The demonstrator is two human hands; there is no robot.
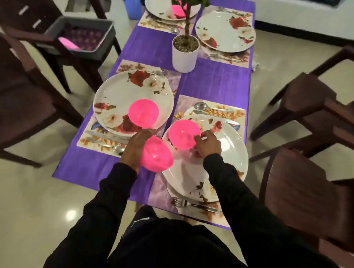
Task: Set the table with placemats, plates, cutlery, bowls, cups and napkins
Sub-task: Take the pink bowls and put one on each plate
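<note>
Pink plastic filled both hands. The right hand (207, 145) pinched the rim of a pink bowl (184, 134), fingers curled over its edge, holding it on or just above the near right plate (215, 173) at about 5 o'clock on the counter (214, 82); whether the bowl touched the plate could not be told. The left hand (137, 147) gripped another tilted bowl (157, 155) from its left side, just above the gap between the two near settings, around 6 o'clock. A third pink bowl (143, 112) sat on the near left plate (120, 97) at about 8 o'clock, toward that plate's right edge.

Both near plates lay on floral placemats. Beside the left plate, a knife (107, 134) and a spoon (117, 148) lay on its placemat (92, 141). The right placemat (231, 114) carried a spoon (206, 107) at its far edge and a fork (188, 204) at its near edge.

Further out, a white pot with a small tree (184, 53) stood at the counter's centre on the purple cloth. At 1 o'clock lay another flowered plate (225, 31) with a fork (220, 57) beside it; at 11 o'clock a fourth plate (159, 4) bore something pink (178, 10), too blurred to name.

Off the counter at 10 o'clock, a grey tray (80, 36) rested on a dark wooden chair (23, 21), and a blue bucket (130, 2) stood on the floor beyond.
</note>
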